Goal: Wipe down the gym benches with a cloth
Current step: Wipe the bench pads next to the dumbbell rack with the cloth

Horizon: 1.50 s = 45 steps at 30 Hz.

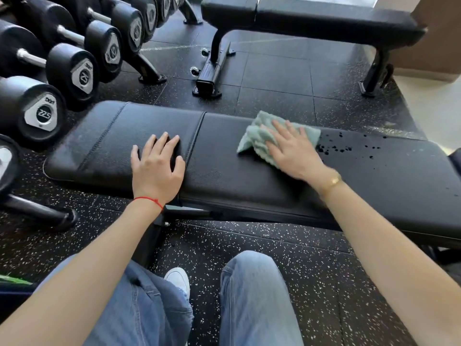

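Note:
A black padded gym bench [224,168] runs left to right in front of me, with a seam between its seat pad and long back pad. My right hand [291,148] presses flat on a crumpled green cloth [259,131] lying on the back pad near its far edge. Dark wet droplets [334,148] spot the pad just right of the cloth. My left hand [157,166] rests on the seat pad beside the seam, fingers spread and slightly bent, holding nothing. A second black bench [324,18] stands farther back.
A rack of black dumbbells [72,68] lines the left side, close to the near bench's end. Speckled black rubber flooring [274,76] lies between the two benches. My knees in blue jeans [252,295] are below the bench's near edge.

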Each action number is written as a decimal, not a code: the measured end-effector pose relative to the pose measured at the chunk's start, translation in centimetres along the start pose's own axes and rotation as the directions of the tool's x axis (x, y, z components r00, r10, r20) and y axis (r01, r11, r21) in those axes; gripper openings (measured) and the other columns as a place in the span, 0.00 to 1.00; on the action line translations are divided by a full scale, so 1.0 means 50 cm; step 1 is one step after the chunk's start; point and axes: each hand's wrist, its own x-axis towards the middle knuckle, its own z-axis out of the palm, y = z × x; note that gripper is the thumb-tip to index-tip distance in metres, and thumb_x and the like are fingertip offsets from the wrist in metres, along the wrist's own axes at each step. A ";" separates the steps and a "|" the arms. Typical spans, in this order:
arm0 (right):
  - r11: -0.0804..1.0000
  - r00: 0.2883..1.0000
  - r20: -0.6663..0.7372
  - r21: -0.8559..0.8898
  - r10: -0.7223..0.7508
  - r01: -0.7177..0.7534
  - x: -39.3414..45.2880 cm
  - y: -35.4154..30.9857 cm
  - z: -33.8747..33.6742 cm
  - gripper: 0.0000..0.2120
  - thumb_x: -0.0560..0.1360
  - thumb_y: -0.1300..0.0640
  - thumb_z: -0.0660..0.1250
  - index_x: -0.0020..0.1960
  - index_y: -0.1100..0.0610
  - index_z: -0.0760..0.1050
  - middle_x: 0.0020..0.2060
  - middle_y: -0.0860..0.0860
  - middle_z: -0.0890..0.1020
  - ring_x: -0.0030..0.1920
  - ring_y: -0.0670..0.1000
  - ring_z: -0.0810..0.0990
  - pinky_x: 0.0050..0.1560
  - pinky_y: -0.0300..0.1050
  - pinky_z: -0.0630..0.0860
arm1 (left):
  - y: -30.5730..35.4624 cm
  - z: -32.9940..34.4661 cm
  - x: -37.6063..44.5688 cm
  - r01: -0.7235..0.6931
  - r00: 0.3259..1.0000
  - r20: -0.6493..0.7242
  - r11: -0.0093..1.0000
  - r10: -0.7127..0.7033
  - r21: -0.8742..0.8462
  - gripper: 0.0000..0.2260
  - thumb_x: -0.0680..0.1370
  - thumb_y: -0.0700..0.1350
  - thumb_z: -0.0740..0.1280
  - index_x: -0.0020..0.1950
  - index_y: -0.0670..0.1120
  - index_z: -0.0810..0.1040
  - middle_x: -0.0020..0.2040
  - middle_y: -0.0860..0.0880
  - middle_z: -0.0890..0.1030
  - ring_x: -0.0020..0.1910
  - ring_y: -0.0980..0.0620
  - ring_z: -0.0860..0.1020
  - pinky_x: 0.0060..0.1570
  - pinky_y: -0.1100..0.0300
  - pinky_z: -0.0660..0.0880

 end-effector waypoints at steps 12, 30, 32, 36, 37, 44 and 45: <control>0.967 0.968 -0.008 0.045 -0.250 0.250 -0.170 -0.040 0.017 0.25 0.81 0.40 0.42 0.78 0.39 0.49 0.79 0.41 0.48 0.79 0.49 0.42 0.77 0.49 0.36 | 0.003 -0.003 -0.003 0.001 1.000 0.014 1.000 -0.001 0.019 0.25 0.78 0.54 0.52 0.74 0.51 0.68 0.76 0.48 0.66 0.77 0.47 0.60 0.75 0.40 0.50; 0.971 0.971 -0.007 0.028 -0.238 0.238 -0.159 -0.019 0.013 0.25 0.82 0.40 0.44 0.78 0.38 0.49 0.79 0.43 0.49 0.79 0.51 0.43 0.78 0.52 0.39 | 0.006 -0.002 -0.004 0.011 1.000 0.019 1.000 -0.011 0.018 0.26 0.78 0.54 0.52 0.75 0.51 0.67 0.76 0.49 0.66 0.77 0.47 0.59 0.75 0.41 0.49; 0.994 0.994 -0.010 0.011 -0.113 0.113 -0.077 0.000 0.001 0.24 0.83 0.44 0.48 0.79 0.42 0.51 0.79 0.47 0.50 0.79 0.55 0.46 0.78 0.54 0.42 | 0.008 -0.001 -0.003 0.020 1.000 0.020 1.000 -0.020 0.024 0.26 0.77 0.54 0.51 0.75 0.51 0.67 0.76 0.49 0.65 0.77 0.48 0.59 0.75 0.41 0.49; 0.999 0.999 0.031 -0.039 -0.018 0.019 0.058 -0.066 -0.001 0.25 0.83 0.44 0.47 0.79 0.43 0.49 0.80 0.49 0.49 0.79 0.58 0.44 0.76 0.59 0.40 | 0.011 -0.002 0.000 0.029 0.999 0.020 0.999 -0.030 0.026 0.26 0.77 0.54 0.52 0.74 0.51 0.68 0.76 0.49 0.66 0.77 0.48 0.60 0.75 0.41 0.49; 0.998 0.998 0.035 -0.035 -0.054 0.055 0.060 -0.093 0.006 0.25 0.83 0.44 0.47 0.79 0.43 0.48 0.80 0.49 0.49 0.79 0.58 0.44 0.76 0.60 0.39 | 0.011 -0.002 0.000 0.030 0.999 0.020 0.999 -0.031 0.027 0.26 0.77 0.54 0.52 0.74 0.51 0.68 0.76 0.49 0.66 0.77 0.48 0.60 0.75 0.41 0.49; 0.919 0.919 -0.002 0.024 -0.394 0.394 -0.156 -0.090 0.032 0.24 0.83 0.41 0.42 0.78 0.37 0.45 0.79 0.42 0.47 0.78 0.52 0.40 0.77 0.53 0.35 | 0.004 -0.001 -0.001 0.016 1.000 0.022 1.000 -0.016 0.020 0.26 0.78 0.55 0.51 0.74 0.51 0.67 0.76 0.49 0.66 0.77 0.48 0.59 0.75 0.41 0.49; 0.932 0.933 -0.004 0.019 -0.361 0.361 -0.156 -0.062 0.027 0.24 0.83 0.41 0.43 0.78 0.37 0.46 0.79 0.42 0.47 0.79 0.51 0.41 0.77 0.52 0.36 | 0.004 0.000 -0.002 0.013 1.000 0.021 1.000 -0.013 0.019 0.26 0.78 0.55 0.51 0.75 0.51 0.67 0.76 0.49 0.65 0.77 0.48 0.59 0.75 0.41 0.49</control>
